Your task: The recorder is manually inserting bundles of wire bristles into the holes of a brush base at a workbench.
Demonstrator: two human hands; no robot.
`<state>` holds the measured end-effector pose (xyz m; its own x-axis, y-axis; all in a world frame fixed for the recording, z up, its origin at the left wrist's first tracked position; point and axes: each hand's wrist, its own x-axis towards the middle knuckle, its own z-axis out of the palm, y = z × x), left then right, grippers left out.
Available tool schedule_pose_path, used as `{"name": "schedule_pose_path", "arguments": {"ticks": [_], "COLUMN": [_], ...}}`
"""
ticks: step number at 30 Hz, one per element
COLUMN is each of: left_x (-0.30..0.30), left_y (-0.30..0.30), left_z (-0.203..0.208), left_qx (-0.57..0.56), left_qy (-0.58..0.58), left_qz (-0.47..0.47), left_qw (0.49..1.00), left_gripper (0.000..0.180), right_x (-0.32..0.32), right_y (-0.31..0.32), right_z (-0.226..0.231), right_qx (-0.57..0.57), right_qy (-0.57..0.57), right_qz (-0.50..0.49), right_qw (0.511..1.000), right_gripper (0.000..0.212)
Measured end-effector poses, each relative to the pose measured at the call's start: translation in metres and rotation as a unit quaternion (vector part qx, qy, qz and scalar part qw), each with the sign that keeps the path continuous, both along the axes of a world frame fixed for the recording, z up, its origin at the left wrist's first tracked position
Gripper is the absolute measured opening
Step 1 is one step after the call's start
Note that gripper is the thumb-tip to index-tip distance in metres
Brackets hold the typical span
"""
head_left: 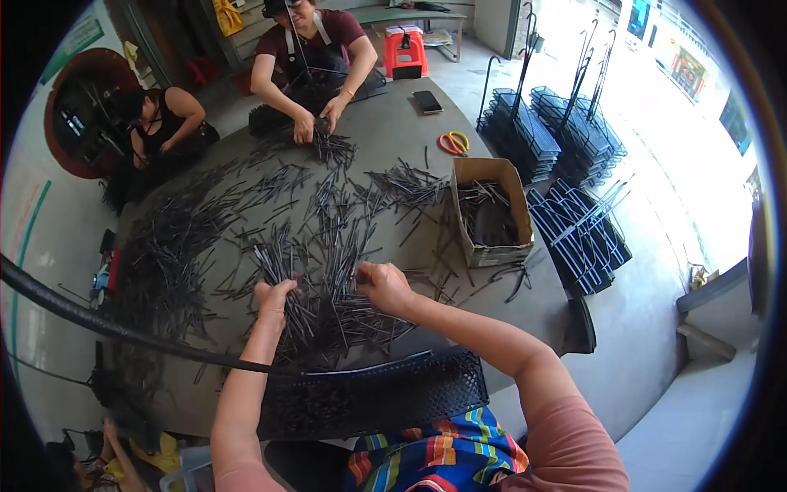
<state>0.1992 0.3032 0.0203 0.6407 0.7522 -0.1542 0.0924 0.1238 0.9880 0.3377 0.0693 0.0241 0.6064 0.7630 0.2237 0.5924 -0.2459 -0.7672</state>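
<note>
My left hand (275,302) is closed round a bundle of thin dark strips (277,261) that fan out above the grey table (414,107). To its right, my right hand (385,287) is closed in a pinch at the edge of a heap of the same strips (340,266). Whatever lies between its fingertips is too small to make out. Below both hands, a long black woven basket (369,398) rests at the table's near edge, in front of my striped apron (443,451).
A cardboard box (529,225) holding strips stands at the right, near yellow-and-red scissors (453,143) and a phone (427,102). Across the table a person (316,74) handles strips; another sits at left. Wire racks (525,131) stand on the floor. A dark curved rod (123,328) crosses the left.
</note>
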Motion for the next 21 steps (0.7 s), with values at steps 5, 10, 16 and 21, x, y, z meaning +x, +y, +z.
{"name": "schedule_pose_path", "arguments": {"ticks": [5,10,16,21], "left_x": [-0.021,-0.033,-0.06,-0.052], "left_y": [0.014,0.012,0.036,0.011], "left_z": [-0.031,-0.029,-0.044,-0.007], "left_qx": [0.322,0.355,0.33,0.253], "left_qy": [0.091,0.332,0.221,0.195], "left_qz": [-0.043,-0.212,0.014,-0.001], "left_qw": [0.941,0.848,0.918,0.948], "left_gripper": [0.046,0.046,0.04,0.034], "right_x": [-0.009,-0.016,-0.036,-0.062], "right_y": [-0.024,-0.078,-0.049,-0.003], "right_z": [0.008,0.024,0.103,0.171], "right_qx": [0.027,0.036,0.13,0.198], "right_qy": [0.02,0.018,-0.002,-0.035], "right_qz": [-0.014,-0.061,-0.011,0.039], "right_qw": [0.999,0.997,0.991,0.979], "right_gripper": [0.02,0.016,0.015,0.015]}}
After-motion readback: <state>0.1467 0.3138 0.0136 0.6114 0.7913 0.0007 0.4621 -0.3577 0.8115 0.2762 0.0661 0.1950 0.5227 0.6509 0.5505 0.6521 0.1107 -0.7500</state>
